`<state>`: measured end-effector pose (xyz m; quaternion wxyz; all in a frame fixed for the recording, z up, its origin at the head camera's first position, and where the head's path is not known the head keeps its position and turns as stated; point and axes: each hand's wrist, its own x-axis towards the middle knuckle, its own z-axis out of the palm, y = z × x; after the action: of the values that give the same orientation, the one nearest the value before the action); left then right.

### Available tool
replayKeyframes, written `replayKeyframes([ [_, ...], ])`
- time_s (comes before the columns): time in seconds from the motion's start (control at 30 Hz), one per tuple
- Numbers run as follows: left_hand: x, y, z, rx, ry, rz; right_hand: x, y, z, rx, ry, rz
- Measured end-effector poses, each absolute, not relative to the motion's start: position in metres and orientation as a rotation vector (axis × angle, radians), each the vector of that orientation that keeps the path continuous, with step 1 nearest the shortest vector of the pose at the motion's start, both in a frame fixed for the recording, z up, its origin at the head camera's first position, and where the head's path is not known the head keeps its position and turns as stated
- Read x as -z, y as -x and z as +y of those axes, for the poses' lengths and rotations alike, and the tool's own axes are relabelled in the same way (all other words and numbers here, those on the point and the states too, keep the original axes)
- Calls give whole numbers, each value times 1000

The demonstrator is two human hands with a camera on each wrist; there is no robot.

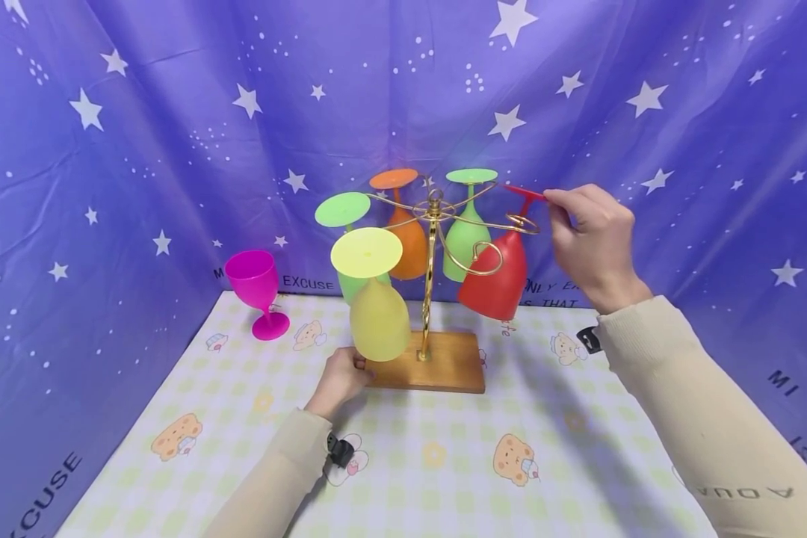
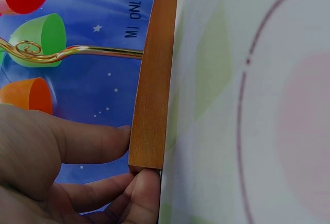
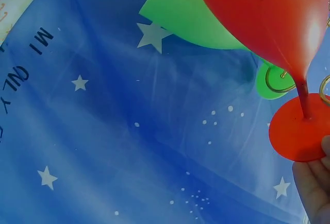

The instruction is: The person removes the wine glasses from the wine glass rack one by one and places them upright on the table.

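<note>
In the head view my right hand (image 1: 598, 239) pinches the rim of the foot of a red goblet (image 1: 504, 280). The goblet hangs upside down and tilted, its stem at a wire loop of the gold glass rack (image 1: 429, 288). The right wrist view shows the fingers on the red foot (image 3: 294, 136). My left hand (image 1: 339, 381) grips the left end of the rack's wooden base (image 1: 447, 366). In the left wrist view the thumb (image 2: 98, 144) presses on the base's (image 2: 152, 105) top, with other fingers curled at its end.
A yellow goblet (image 1: 379, 321), an orange goblet (image 1: 409, 243) and two green ones, one at the back right (image 1: 467, 239), hang upside down on the rack. A magenta goblet (image 1: 252, 280) stands upright at the left on the checked tablecloth (image 1: 437, 493). A starry blue curtain (image 1: 376, 90) encloses the table.
</note>
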<state>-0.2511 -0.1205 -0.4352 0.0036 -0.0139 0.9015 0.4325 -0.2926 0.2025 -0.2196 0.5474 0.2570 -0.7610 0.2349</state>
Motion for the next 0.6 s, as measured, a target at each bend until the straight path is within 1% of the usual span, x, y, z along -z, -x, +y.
replayKeyframes([
  [0.6, 436, 251, -119, -1341, 58, 2838, 250, 281, 220, -640, -475, -1808],
])
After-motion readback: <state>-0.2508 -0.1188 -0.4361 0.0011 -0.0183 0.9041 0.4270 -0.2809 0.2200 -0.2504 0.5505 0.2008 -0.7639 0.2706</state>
